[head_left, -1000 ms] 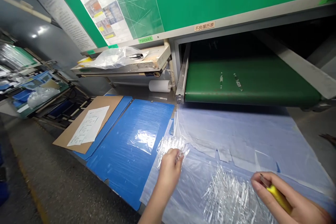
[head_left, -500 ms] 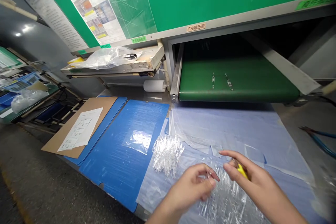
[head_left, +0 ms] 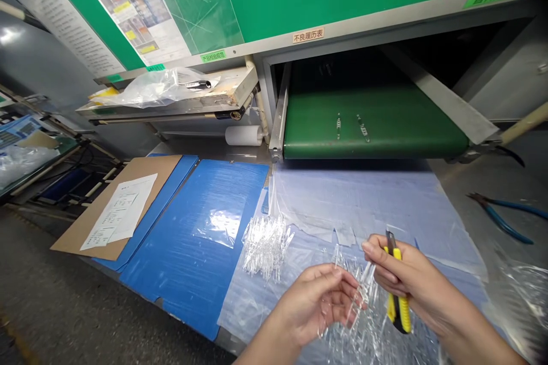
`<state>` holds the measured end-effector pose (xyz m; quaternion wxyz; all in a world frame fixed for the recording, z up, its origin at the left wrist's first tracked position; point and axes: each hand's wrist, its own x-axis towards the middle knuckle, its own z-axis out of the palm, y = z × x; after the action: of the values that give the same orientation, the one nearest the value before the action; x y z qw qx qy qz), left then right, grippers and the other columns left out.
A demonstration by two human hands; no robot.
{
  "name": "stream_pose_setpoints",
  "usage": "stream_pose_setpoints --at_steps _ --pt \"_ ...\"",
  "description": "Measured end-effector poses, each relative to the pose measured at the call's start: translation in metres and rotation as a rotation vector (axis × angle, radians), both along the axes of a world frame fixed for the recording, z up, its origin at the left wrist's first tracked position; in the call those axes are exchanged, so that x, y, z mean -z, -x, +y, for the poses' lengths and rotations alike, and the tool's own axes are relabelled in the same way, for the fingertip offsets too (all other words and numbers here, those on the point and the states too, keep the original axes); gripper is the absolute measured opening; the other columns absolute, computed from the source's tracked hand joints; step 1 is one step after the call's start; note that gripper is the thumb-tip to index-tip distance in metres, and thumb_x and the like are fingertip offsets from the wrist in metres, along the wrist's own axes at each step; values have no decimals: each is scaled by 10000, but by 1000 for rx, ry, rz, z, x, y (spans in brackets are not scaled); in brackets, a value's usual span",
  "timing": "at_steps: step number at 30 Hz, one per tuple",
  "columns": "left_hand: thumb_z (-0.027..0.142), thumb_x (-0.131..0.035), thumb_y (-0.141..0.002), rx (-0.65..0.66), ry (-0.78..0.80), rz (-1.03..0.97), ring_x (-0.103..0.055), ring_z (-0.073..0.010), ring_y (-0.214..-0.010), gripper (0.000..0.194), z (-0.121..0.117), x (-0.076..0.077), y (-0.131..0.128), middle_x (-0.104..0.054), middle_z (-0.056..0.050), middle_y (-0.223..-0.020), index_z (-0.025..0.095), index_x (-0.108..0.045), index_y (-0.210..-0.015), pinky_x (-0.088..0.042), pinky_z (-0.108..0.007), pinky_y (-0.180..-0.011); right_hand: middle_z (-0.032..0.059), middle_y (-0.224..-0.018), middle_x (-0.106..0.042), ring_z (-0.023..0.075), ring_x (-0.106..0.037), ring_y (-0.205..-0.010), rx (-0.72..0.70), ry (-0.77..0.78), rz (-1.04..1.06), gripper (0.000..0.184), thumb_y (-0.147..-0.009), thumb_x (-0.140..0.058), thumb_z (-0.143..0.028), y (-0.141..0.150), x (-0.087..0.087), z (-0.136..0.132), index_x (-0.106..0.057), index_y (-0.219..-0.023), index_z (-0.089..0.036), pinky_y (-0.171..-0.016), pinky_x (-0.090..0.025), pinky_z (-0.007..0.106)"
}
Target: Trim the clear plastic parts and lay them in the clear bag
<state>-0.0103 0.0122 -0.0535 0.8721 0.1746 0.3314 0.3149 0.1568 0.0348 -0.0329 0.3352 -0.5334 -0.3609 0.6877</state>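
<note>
My right hand [head_left: 417, 274] is closed around a yellow and black utility knife [head_left: 399, 313], its blade end pointing up past the fingers. Between that hand's thumb and forefinger is the tip of a clear plastic piece [head_left: 367, 275]. My left hand [head_left: 312, 303] curls beside it, with slim clear plastic parts [head_left: 351, 313] in its fingers. Exactly how many it holds is hard to see. Beneath both hands spreads a loose heap of transparent plastic parts [head_left: 377, 345]. A tidier pile of similar parts [head_left: 268, 248] lies to the left on the blue-white sheet [head_left: 342, 191].
Ahead, a green conveyor belt [head_left: 385, 125] carries two small clear parts. Blue-handled pliers [head_left: 499, 219] lie at right. On the left are blue boards [head_left: 184, 251], a clear bag [head_left: 220, 225], and cardboard [head_left: 160, 174] with a paper sheet. A shelf [head_left: 240, 88] stands above.
My right hand has turned and its fingers have closed on a clear piece, bringing the knife into fuller view. The left hand's fingers have spread more around its parts. The camera view has shifted slightly.
</note>
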Motion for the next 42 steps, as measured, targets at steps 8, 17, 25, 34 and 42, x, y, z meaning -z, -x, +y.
stream_pose_setpoints --at_steps 8,17,25,34,42 --pt "335 -698 -684 85 -83 75 -319 4 -352 293 -3 -6 -1 -632 -40 -648 101 -589 -823 -105 -171 -340 -131 -356 -262 29 -159 -366 -17 -21 -138 486 -624 -609 -641 3 6 1 -381 -589 -213 -393 -128 200" --pt "368 -648 -723 33 -250 309 -297 -21 -381 278 -6 -16 -8 -560 23 -539 108 -597 -808 -169 -183 -397 -82 -504 -348 83 -317 -444 -71 -241 -376 371 -819 -402 -577 2 0 -14 -492 -820 -217 -436 -284 211" --pt "258 -569 -795 -26 -400 389 -482 -83 -619 127 -8 -29 -3 -567 8 -615 131 -560 -798 -346 -227 -666 -6 -697 -597 135 -575 -632 -317 -564 -709 278 -883 -363 -417 -4 -8 -49 -555 -783 -241 -524 -420 208" --pt "241 -557 -798 -17 -452 410 -482 -94 -625 111 -8 -33 0 -542 8 -614 134 -544 -773 -355 -242 -683 -18 -638 -607 123 -585 -557 -412 -639 -744 295 -904 -326 -354 2 -7 -45 -530 -723 -243 -507 -439 205" --pt "257 -556 -798 -23 -510 443 -464 -96 -603 136 -7 -34 1 -518 13 -586 135 -547 -740 -351 -235 -638 -22 -631 -622 125 -592 -554 -332 -613 -739 287 -883 -376 -388 1 -3 -45 -571 -729 -245 -504 -452 196"
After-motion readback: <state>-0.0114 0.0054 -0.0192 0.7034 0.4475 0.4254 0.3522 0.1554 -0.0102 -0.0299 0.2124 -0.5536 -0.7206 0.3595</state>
